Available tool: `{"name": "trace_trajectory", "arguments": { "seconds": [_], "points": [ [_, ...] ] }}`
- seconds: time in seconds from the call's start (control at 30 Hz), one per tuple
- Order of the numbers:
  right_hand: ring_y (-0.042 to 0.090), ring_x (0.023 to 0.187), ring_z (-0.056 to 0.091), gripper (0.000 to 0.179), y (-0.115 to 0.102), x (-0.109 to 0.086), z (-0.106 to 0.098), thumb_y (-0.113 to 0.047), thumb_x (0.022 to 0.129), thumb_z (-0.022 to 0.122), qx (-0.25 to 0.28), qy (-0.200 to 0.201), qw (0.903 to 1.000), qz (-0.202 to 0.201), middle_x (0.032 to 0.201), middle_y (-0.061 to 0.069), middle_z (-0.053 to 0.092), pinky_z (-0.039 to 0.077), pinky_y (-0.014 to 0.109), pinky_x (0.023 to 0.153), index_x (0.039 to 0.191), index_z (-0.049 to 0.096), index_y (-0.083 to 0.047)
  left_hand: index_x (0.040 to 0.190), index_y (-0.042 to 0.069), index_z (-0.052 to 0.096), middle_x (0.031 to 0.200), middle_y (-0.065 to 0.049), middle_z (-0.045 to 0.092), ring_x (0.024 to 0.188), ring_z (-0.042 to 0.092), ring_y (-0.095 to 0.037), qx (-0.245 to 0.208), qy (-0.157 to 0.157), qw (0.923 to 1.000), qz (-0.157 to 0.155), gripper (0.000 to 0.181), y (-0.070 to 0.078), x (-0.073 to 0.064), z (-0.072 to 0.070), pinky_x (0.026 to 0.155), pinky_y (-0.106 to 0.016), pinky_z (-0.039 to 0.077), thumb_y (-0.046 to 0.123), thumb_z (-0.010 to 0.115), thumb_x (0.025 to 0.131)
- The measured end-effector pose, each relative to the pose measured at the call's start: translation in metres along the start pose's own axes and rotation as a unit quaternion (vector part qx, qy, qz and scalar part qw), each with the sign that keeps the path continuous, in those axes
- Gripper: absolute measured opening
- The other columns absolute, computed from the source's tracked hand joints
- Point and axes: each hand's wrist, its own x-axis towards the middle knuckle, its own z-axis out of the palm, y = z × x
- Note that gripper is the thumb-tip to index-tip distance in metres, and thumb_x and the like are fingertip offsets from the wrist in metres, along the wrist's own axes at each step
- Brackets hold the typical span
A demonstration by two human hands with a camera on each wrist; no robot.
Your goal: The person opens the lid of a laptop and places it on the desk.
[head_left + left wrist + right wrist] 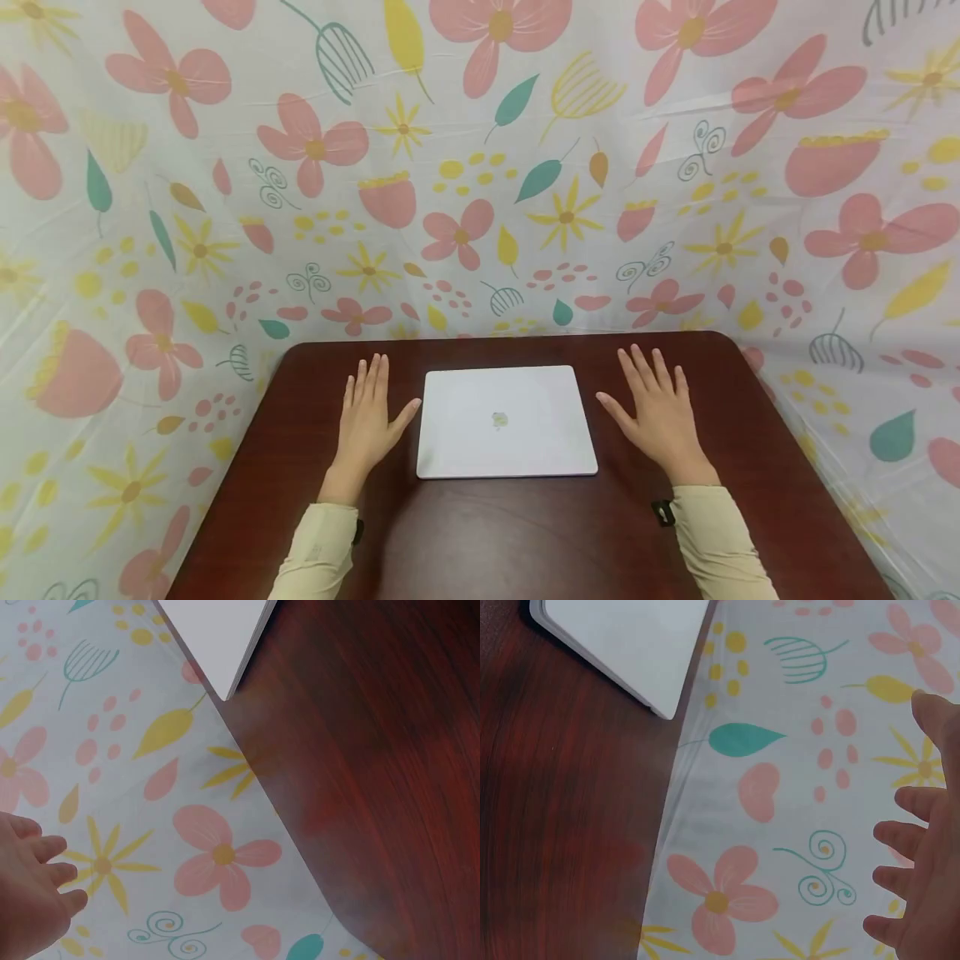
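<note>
A closed silver laptop (507,442) with a small logo on its lid lies on a dark red-brown table. To its left is my left hand (369,425), palm down with straight fingers, the thumb near the laptop's left edge. My right hand (658,417) is on the other side, fingers spread and thumb toward the laptop, with a gap between. Neither hand holds anything. In the left wrist view, a corner of the laptop (221,645) shows at the top, and the left hand (34,889) at the lower left. The right wrist view has the right hand (926,847) at its right edge.
The wooden table (495,533) has rounded far corners. A white curtain (465,183) with pink, yellow and teal flowers and leaves hangs behind it and along both sides. Each wrist carries a dark strap, seen at the right sleeve (716,533) and the left sleeve (318,542).
</note>
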Motion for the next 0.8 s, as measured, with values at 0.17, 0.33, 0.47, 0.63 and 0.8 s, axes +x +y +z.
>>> {"name": "trace_trajectory", "arguments": {
  "seconds": [0.17, 0.33, 0.47, 0.63, 0.8],
  "points": [
    [0.039, 0.145, 0.014, 0.080, -0.004, 0.001, 0.000, -0.047, 0.090, 0.061, 0.006, 0.006, 0.9999, -0.013, 0.154, 0.019, 0.030, 0.005, 0.060, 0.114, 0.152, 0.028, -0.009, 0.154, 0.005, 0.013, 0.158, -0.014, 0.020, 0.147, 0.008, -0.030, -0.016, 0.004, 0.9998, 0.011, 0.087, 0.001, -0.001, -0.001, 0.118, -0.047, 0.007, 0.052, 0.054, 0.094],
    [0.041, 0.143, 0.019, 0.078, -0.010, 0.004, 0.006, -0.046, 0.090, 0.061, 0.010, 0.009, 0.9996, -0.025, 0.153, 0.019, 0.032, 0.014, 0.063, 0.111, 0.151, 0.031, -0.008, 0.152, 0.001, 0.022, 0.155, -0.016, 0.029, 0.146, 0.017, -0.030, -0.038, 0.023, 0.9986, 0.030, 0.082, -0.002, -0.005, -0.001, 0.117, -0.047, 0.014, 0.044, 0.061, 0.092],
    [0.041, 0.142, 0.020, 0.077, -0.013, 0.004, 0.008, -0.044, 0.089, 0.063, 0.011, 0.015, 0.9993, -0.032, 0.152, 0.020, 0.034, 0.016, 0.063, 0.110, 0.150, 0.033, -0.007, 0.150, 0.000, 0.026, 0.153, -0.017, 0.033, 0.144, 0.022, -0.031, -0.058, 0.028, 0.9968, 0.047, 0.080, -0.003, -0.007, 0.000, 0.116, -0.048, 0.019, 0.038, 0.064, 0.091],
    [0.039, 0.143, 0.020, 0.077, -0.013, 0.005, 0.007, -0.041, 0.088, 0.065, 0.017, 0.019, 0.9990, -0.037, 0.151, 0.019, 0.035, 0.016, 0.062, 0.110, 0.150, 0.033, -0.007, 0.150, 0.000, 0.026, 0.153, -0.017, 0.031, 0.143, 0.024, -0.032, -0.076, 0.022, 0.9955, 0.052, 0.080, 0.000, -0.006, 0.002, 0.115, -0.047, 0.022, 0.035, 0.066, 0.091],
    [0.039, 0.142, 0.022, 0.074, -0.014, 0.007, 0.007, -0.041, 0.089, 0.064, 0.016, 0.020, 0.9985, -0.048, 0.150, 0.020, 0.036, 0.018, 0.061, 0.110, 0.149, 0.035, -0.007, 0.150, -0.001, 0.026, 0.154, -0.018, 0.031, 0.143, 0.025, -0.032, -0.084, 0.007, 0.9951, 0.052, 0.082, 0.002, -0.006, 0.005, 0.114, -0.048, 0.023, 0.036, 0.067, 0.090]
  ]
}}
